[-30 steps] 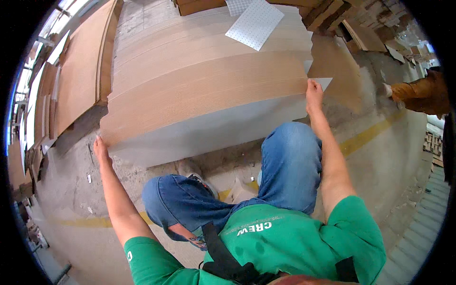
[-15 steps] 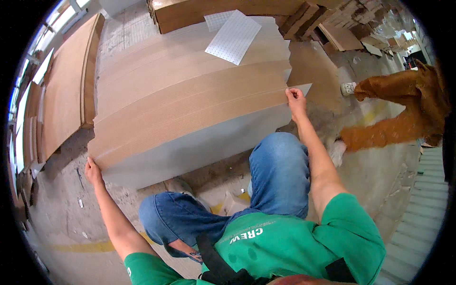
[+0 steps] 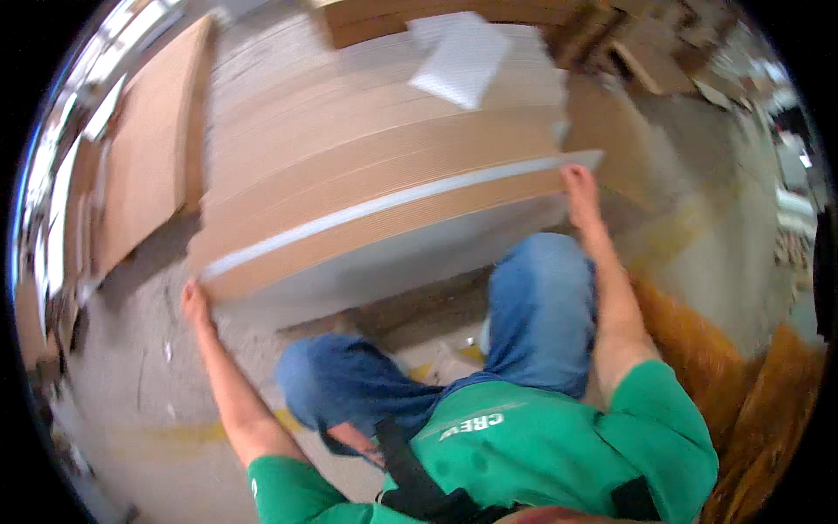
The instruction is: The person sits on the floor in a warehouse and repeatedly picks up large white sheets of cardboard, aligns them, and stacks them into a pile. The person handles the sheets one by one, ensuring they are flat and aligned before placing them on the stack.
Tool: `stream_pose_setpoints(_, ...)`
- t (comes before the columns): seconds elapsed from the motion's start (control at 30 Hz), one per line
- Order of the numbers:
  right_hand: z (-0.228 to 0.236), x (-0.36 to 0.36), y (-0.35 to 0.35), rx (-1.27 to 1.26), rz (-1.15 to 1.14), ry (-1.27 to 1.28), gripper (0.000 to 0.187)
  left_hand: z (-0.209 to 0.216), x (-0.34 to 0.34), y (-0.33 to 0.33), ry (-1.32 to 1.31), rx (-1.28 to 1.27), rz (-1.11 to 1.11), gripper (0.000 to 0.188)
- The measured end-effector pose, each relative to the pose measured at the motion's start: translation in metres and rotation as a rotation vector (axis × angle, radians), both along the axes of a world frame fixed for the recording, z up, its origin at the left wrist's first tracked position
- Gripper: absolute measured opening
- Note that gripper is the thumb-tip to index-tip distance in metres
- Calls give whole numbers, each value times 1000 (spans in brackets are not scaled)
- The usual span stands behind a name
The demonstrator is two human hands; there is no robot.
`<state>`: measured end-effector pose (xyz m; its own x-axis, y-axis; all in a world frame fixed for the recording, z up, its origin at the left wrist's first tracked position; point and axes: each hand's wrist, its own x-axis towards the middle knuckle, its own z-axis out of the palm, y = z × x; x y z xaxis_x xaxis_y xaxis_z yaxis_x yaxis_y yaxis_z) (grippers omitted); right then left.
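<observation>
Head view: the left hand [image 3: 194, 301] is seen at the middle left of the frame, its fingers closed on the lower left corner of the top board [image 3: 384, 223]. The right hand [image 3: 580, 188] is seen at the upper right of centre, fingers laid flat and gripping the same board's right end by its pale edge. The board lies just beyond both hands, toward the top of the frame, with its long axis running from lower left to upper right, so that one hand is set at each end; neither is clearly nearer. The near edge appears to be raised off the stack of boards [image 3: 375, 105] beneath. One lifted board, one stack and two hands are counted; how many boards are in the stack cannot be told. One white sheet [image 3: 461, 59] lies on the stack at the top centre. More boards [image 3: 148, 166] are leant at the upper left. A person's orange clothing [image 3: 742, 410] is seen at the lower right, over the concrete floor [image 3: 131, 393].
</observation>
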<state>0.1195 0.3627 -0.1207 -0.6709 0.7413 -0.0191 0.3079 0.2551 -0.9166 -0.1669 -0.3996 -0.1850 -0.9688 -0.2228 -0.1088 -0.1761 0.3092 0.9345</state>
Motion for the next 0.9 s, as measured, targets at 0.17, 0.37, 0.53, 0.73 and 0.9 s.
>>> stream_pose_setpoints(0.17, 10, 42, 31, -20, 60, -124, 24, 34, 22, 102, -192, -131, 98, 27)
stream_pose_setpoints(0.37, -7, 83, 34, 406, 291, -273, 37, 77, 72, 68, -49, 124, 115, 31)
stream_pose_setpoints(0.53, 8, 90, 27, -87, 236, -327, 29, 89, 104, 53, -79, 365, 140, 33)
stream_pose_setpoints(0.73, 37, 97, 46, -223, 397, -586, 20, 74, 122, 49, -56, 547, 157, 29)
stream_pose_setpoints(0.9, 92, 21, 62, 220, 675, -895, 16, 60, 109, 65, 39, 371, 225, 21)
